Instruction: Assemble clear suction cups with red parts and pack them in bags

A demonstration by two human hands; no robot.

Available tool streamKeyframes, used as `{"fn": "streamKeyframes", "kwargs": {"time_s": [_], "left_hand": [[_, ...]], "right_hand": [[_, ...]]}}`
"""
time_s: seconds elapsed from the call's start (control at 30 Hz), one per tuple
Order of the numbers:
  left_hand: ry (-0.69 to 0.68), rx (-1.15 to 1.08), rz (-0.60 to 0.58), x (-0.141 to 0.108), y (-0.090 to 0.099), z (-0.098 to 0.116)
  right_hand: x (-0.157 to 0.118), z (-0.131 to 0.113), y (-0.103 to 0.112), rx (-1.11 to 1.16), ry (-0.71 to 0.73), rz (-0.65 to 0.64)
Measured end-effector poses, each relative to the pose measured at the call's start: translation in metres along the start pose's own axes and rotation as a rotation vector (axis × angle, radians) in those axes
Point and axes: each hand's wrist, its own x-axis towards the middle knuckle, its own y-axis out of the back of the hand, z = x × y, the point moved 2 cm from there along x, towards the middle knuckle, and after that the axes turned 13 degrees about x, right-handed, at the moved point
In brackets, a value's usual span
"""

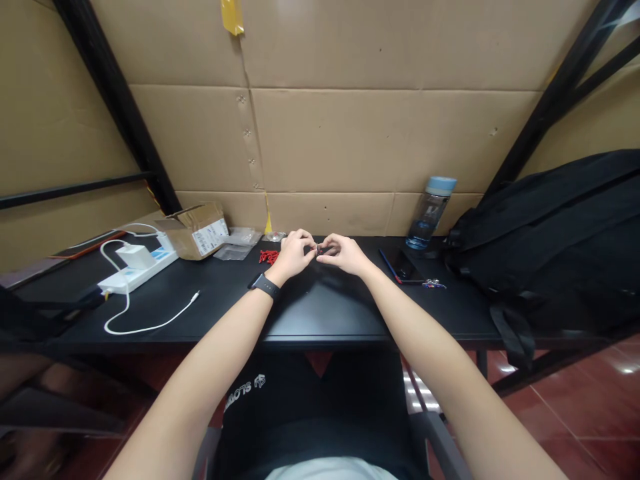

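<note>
My left hand (297,253), with a dark watch on its wrist, and my right hand (341,254) meet above the black table (320,313). Between their pinched fingertips is a tiny dark item (319,250), too small to make out. Both hands seem to touch it. Just left of my left hand lies a small pile of red pieces (269,257). Behind that pile, near the cardboard wall, sits a small clear item (274,236).
An open cardboard box (195,230), clear plastic bags (237,244) and a white power strip (140,270) with a cable stand left. To the right are a phone (406,265), a blue pen (390,265), small metallic items (434,283), a bottle (427,217) and a black backpack (555,247).
</note>
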Motion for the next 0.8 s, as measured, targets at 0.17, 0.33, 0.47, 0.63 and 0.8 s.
{"fn": "streamKeyframes", "kwargs": {"time_s": [0.17, 0.33, 0.47, 0.63, 0.8], "left_hand": [[-0.008, 0.021, 0.005, -0.0008, 0.0007, 0.0045], [-0.016, 0.010, -0.012, -0.0019, -0.0012, 0.0070], [-0.014, -0.012, -0.016, -0.0016, -0.0006, 0.0082], [0.029, -0.059, -0.003, 0.0011, 0.0047, 0.0087], [0.052, -0.084, -0.068, 0.0008, 0.0037, 0.0048]], "right_hand": [[0.0016, -0.0061, 0.0065, -0.229, -0.039, -0.044], [0.0021, -0.0050, 0.0064, -0.253, -0.045, -0.049], [0.0031, -0.0021, 0.0050, -0.225, -0.037, -0.039], [0.0036, -0.0008, 0.0071, -0.278, -0.033, -0.044], [0.0024, -0.0035, 0.0091, -0.327, -0.023, -0.049]]}}
